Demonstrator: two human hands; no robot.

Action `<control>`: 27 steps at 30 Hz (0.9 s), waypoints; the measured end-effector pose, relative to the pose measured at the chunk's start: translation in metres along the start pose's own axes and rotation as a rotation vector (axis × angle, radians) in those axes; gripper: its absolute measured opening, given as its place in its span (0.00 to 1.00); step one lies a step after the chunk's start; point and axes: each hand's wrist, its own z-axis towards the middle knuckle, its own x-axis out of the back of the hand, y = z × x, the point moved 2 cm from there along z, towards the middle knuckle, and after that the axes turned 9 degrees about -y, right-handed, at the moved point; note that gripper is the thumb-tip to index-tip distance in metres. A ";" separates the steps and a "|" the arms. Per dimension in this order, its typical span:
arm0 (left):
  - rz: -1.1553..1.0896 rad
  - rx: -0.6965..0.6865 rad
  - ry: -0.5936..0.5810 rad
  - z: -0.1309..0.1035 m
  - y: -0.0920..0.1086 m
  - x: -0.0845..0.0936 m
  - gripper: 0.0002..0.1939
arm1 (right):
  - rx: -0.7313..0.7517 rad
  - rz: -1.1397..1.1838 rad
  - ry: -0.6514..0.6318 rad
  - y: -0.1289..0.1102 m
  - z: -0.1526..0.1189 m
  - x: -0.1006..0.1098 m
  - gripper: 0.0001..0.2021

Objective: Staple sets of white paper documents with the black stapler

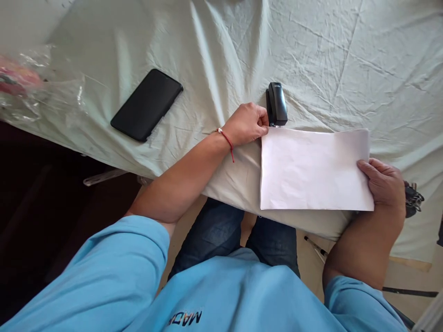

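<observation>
From my camera the largest thing is the surface (311,64), draped in a pale, creased cloth, its near edge running across just in front of the wearer's lap. The white paper (311,170) comes next, more than one sheet by its layered edges, close to that near edge and right of the middle. At the surface's left end, I have a clear plastic bag (65,94) with something pink and red inside, partly cut off by the view. Between bag and paper, the black phone (147,105) lies at a slant, screen up, near the near edge.

I see the right hand (386,182) grasping the paper's right edge, thumb on top. The left hand (249,122) has its fingers curled and pinches the paper's far left corner, just beside the stapler (277,104). That black stapler sits beyond the paper, farther from the near edge, its near end by the same corner; I cannot tell whether any paper is between its jaws.

Smaller still, a dark item with metal rings (413,200) shows just past the right hand, partly hidden. On the left wrist I spot a red string bracelet (226,139) with a white bead.
</observation>
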 end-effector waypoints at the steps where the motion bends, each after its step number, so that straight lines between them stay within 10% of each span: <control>1: 0.014 -0.013 0.021 0.000 -0.002 -0.001 0.08 | 0.004 0.011 0.011 0.000 0.000 0.000 0.25; 11: 0.097 -0.296 0.327 0.013 -0.038 -0.020 0.24 | 0.052 0.110 0.080 0.008 0.009 0.003 0.22; 27: 0.089 -0.647 0.237 0.030 -0.056 -0.022 0.19 | 0.079 0.159 0.093 0.006 0.010 -0.001 0.22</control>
